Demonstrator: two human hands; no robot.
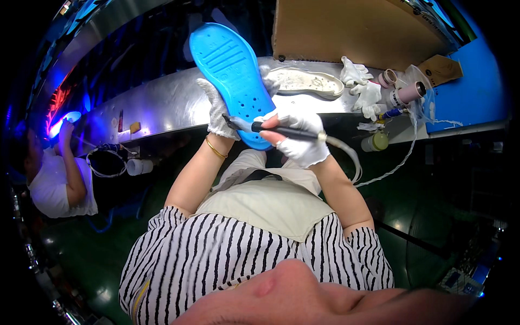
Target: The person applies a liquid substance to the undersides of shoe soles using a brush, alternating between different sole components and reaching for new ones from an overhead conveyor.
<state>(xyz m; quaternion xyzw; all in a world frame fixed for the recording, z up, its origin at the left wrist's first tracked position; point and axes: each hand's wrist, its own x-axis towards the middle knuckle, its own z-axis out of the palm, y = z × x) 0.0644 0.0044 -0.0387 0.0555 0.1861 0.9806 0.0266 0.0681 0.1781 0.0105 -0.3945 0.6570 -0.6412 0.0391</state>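
My left hand (215,107), in a white glove, grips the edge of a blue shoe sole (233,70) and holds it tilted up in front of me, its ridged and perforated face toward the camera. My right hand (301,135), also gloved in white, is closed around a black pen-like tool (281,130) with a grey hose at its rear. The tool's tip touches the sole's lower left edge, near its heel end.
A metal bench (168,105) runs across behind the sole. On it lie a white sole (306,81), spare white gloves (363,86), tape rolls (403,89) and a small bottle (375,142). Cardboard (346,30) stands behind. Another person (57,179) sits at the left.
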